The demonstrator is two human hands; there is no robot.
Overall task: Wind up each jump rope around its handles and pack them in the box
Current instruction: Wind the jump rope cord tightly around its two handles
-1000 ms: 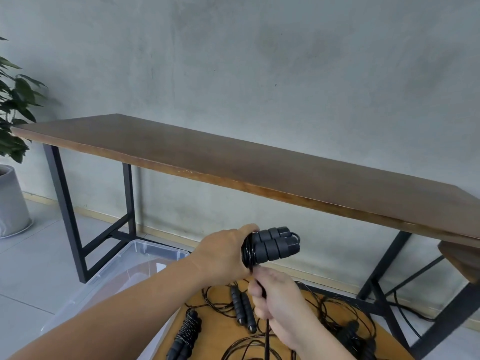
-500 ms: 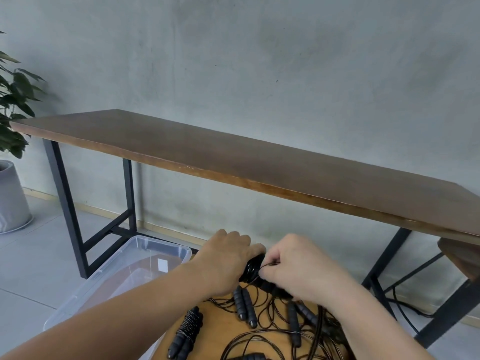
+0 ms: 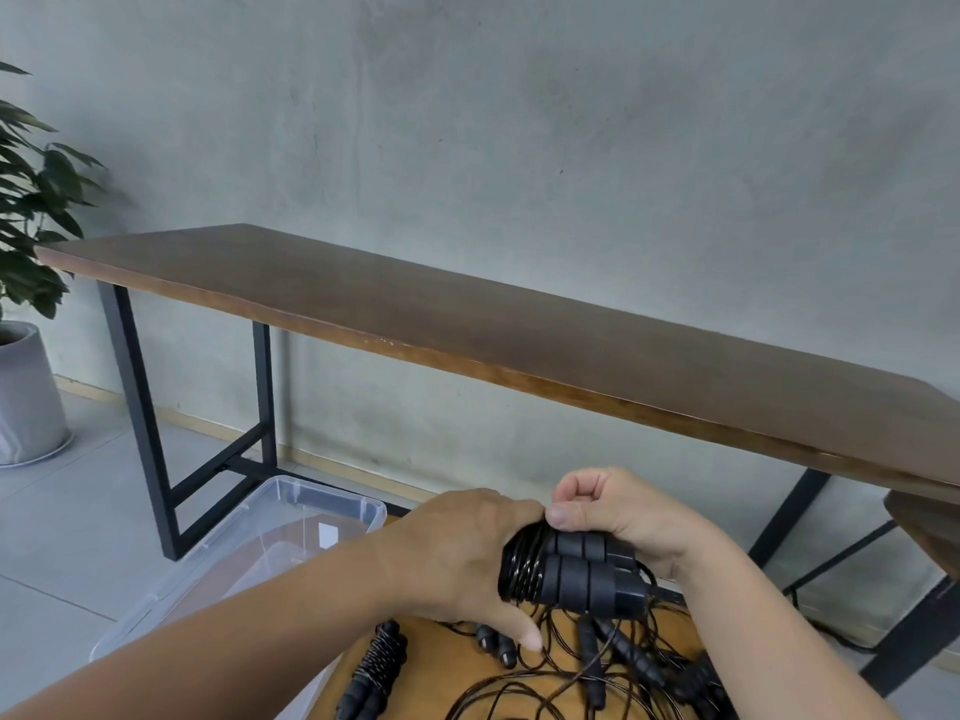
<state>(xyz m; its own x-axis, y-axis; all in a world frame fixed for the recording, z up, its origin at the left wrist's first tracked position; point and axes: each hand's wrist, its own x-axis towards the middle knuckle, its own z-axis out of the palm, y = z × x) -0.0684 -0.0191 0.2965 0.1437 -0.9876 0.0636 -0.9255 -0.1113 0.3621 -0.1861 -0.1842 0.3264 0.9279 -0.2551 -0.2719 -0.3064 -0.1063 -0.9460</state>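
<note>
My left hand [image 3: 457, 558] grips a pair of black jump rope handles [image 3: 576, 576] held side by side, with black cord wound in several turns around their left end. My right hand [image 3: 618, 511] sits just above and behind the handles, thumb and fingers pinching the thin cord at the top of the winding. Below, on a low orange-brown surface [image 3: 675, 628], lie loose black ropes [image 3: 587, 662] in a tangle and one wound-up rope bundle [image 3: 376, 672]. A clear plastic box [image 3: 291, 517] stands on the floor to the left.
A long dark wooden table [image 3: 519, 324] on black metal legs runs along the grey wall behind. A potted plant [image 3: 26, 314] stands at the far left on the tiled floor. Another wooden edge [image 3: 930, 527] juts in at the right.
The handle pair has come back into sight beside my left hand. My right hand has risen from over the handles to the top of the winding, carrying the cord around.
</note>
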